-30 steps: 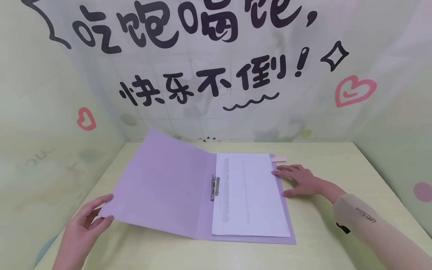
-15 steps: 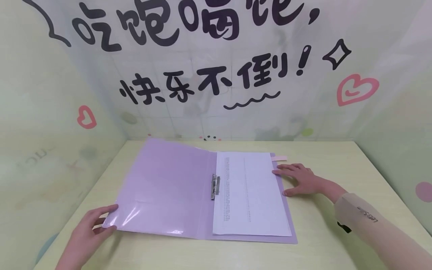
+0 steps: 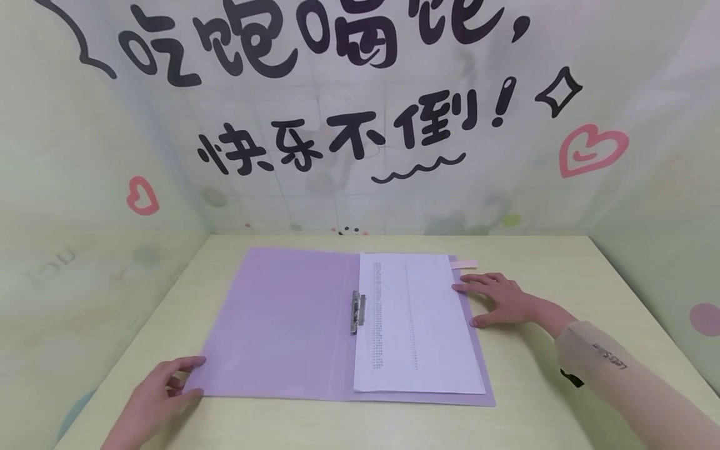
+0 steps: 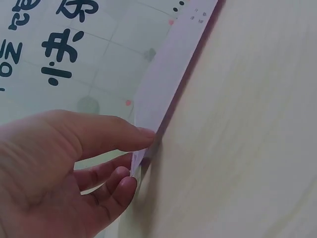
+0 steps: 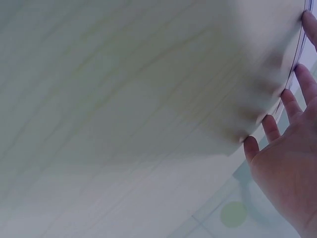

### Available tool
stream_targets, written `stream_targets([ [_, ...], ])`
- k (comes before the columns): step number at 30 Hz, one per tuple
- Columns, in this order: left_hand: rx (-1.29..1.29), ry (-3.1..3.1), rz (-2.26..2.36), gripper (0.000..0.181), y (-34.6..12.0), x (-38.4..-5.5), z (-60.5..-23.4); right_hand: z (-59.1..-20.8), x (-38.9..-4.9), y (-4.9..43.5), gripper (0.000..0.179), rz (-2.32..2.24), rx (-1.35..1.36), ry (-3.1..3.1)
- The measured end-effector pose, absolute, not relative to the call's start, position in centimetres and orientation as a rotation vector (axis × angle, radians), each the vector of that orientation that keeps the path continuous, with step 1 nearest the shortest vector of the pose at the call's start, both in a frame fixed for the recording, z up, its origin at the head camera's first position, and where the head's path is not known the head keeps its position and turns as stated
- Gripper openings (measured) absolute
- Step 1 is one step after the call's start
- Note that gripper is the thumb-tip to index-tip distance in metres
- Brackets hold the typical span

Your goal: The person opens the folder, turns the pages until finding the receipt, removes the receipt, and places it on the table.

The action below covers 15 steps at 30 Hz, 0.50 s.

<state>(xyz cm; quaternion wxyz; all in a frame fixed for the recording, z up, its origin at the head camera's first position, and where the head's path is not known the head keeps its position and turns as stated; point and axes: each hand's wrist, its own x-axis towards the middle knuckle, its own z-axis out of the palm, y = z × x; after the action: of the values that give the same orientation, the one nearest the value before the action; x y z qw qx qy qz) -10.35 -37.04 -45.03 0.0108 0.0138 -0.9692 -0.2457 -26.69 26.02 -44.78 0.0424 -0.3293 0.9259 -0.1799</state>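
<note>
On the pale table [image 3: 422, 428], record a purple folder [image 3: 281, 325] spread open, with bare cover to the left and printed sheets [image 3: 419, 322] on the right-hand panel. Note a metal clip [image 3: 354, 312] at the sheets' left edge, just beside the fold, and a pink tab [image 3: 464, 265] jutting past the far right corner. Find the left hand [image 3: 163, 394] pinching the cover's near left corner, thumb at the near edge. Find the right hand [image 3: 500, 300] with fingers extended, tips touching the folder's right edge, apparently gripping nothing. Judged as laying the cover flat; cannot confirm full contact at the corner, given shadow under the edge in the left wrist view. Lower the corner evenly and let go only after settling it on the table, to guard against likely spring-back at the fold. Brace the right edge lightly: enough to prevent sliding, not enough to push the sheets askew. Before withdrawing the left fingers, ease them sideways from underneath to avoid creasing the corner.
</note>
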Motion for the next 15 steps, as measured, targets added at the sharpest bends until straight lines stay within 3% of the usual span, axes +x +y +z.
stream_targets([
  [15, -0.265, -2.850, -0.772, 0.050, -35.9, -11.0, -46.2, -44.4, -26.6, 25.9, 0.076, -0.503, -0.981, 2.822],
])
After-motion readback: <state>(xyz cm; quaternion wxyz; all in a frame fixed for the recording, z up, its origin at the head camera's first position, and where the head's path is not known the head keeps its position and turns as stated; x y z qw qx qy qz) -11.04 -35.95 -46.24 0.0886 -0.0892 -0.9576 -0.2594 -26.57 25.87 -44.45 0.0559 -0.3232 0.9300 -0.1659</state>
